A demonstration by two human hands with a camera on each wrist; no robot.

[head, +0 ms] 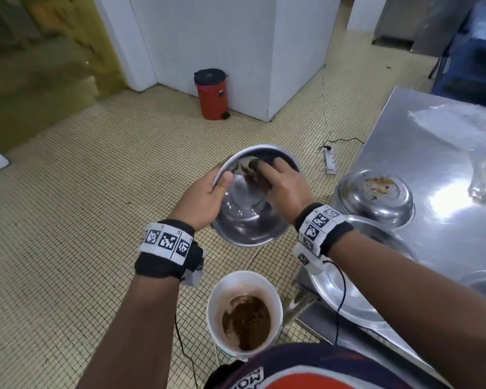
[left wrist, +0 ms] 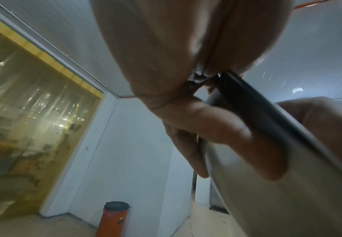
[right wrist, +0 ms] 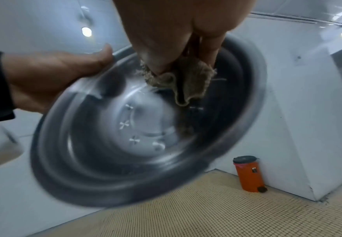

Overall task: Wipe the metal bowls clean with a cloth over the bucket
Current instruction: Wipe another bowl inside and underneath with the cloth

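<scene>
Above the white bucket, the left hand grips the rim of the tipped metal bowl, while the right hand presses a bunched cloth inside it.

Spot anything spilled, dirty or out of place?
Brown food residue sits on the upturned base of the overturned metal bowl on the steel table. A white power strip lies loose on the tiled floor. No spills visible.
</scene>
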